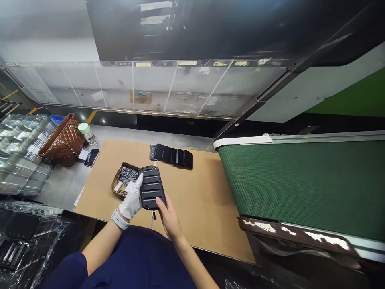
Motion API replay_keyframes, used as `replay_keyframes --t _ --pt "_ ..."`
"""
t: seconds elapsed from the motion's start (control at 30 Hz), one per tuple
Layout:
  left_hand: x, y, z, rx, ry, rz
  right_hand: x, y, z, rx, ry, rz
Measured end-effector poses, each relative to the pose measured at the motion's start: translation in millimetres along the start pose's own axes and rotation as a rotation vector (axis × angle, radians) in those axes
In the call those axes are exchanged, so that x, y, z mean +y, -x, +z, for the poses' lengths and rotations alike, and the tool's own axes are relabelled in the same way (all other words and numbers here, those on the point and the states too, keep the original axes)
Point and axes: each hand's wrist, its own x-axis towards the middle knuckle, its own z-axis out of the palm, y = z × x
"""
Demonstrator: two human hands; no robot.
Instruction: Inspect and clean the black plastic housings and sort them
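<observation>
Ribbed, round-cornered black panel (152, 185) between fingers (161, 205)

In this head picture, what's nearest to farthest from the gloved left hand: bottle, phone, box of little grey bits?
1. Box: just beyond the left hand.
2. Phone: further left.
3. Bottle: left, past the phone, beside the bag.

Now, around the held panel (151, 185), I see parts box (116, 192) at nine o'clock, overlapping panels (177, 157) at one, handbag (66, 141) at ten, conveyor belt (303, 186) at three.
</observation>
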Motion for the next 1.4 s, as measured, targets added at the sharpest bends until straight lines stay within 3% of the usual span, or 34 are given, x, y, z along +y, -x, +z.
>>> replay_keyframes --t 0.23,0.37,0.5,0.6,0.7,0.77,0.83,0.9,1.07,1.23,1.4 --pt "15.9 -0.8 9.7 0.008 0.103 0.031 -0.8 -7.8 7.7 -0.053 -0.288 0.188" --pt "16.9 -4.5 9.8 0.012 0.109 0.027 -4.1 -13.9 6.2 -0.092 -0.195 0.177" --pt "8.0 -5.4 -0.8 -0.009 0.074 0.078 -1.5 -18.3 3.1 -0.032 0.364 -0.137" --pt "2.2 -1.2 -6.7 0.012 0.069 0.048 2.8 -15.8 2.5 -0.137 0.785 -0.443" --pt "3.9 3.1 -6.6 -0.047 0.204 -0.041 3.8 -10.3 1.8 -0.279 0.883 -0.607" --pt "8.1 4.6 -4.7 -0.136 0.316 -0.034 1.7 -8.4 -0.8 -0.213 0.867 -0.629" --pt "12.0 5.8 -2.9 -0.186 0.365 0.004 -1.2 -9.4 -4.5 -0.054 0.824 -0.57" --pt "13.4 7.0 -1.5 -0.189 0.365 0.015 -3.6 -12.2 -7.5 -0.013 0.732 -0.429" --pt "9.1 10.8 2.0 -0.19 0.396 -0.021 -5.4 -15.6 -2.9 -0.243 0.414 -0.12" --pt "9.6 15.6 5.6 -0.148 0.391 -0.048 -4.9 -11.3 9.0 -0.279 0.269 -0.056" --pt "15.7 18.1 1.8 -0.148 0.284 -0.052 0.2 -8.1 19.9 -0.201 0.184 -0.094"
